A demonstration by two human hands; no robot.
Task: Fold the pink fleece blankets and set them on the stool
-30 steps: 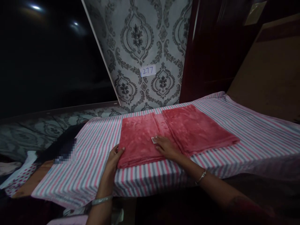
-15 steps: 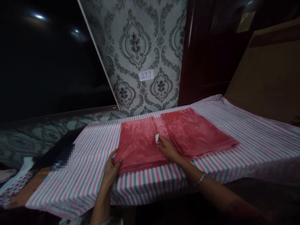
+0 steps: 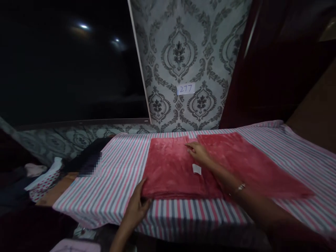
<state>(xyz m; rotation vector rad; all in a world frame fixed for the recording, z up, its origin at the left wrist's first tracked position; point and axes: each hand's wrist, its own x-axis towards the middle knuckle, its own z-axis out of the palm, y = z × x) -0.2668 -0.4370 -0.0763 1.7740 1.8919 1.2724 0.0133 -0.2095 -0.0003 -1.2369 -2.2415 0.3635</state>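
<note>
A plush red blanket lies folded into two flat halves, the left half and the right half, with a narrow lower strip between them. My left hand grips the near left corner, with the thumb at the front edge and the fingers along the left side. Over the far part of the inner edge is my right hand, its fingers pinched together on the cloth. A small white label lies on the inner edge, below my right hand. My right forearm hides part of the right half.
A striped cloth covers the table under the blanket. Behind it stand a patterned wall with a paper reading 277 and a large dark screen. Folded clothes lie at the left. Brown board leans at the right.
My right hand has let go of the white label and moved farther up the inner edge. The label now lies flat. My left hand stays at the corner while the view has shifted.
</note>
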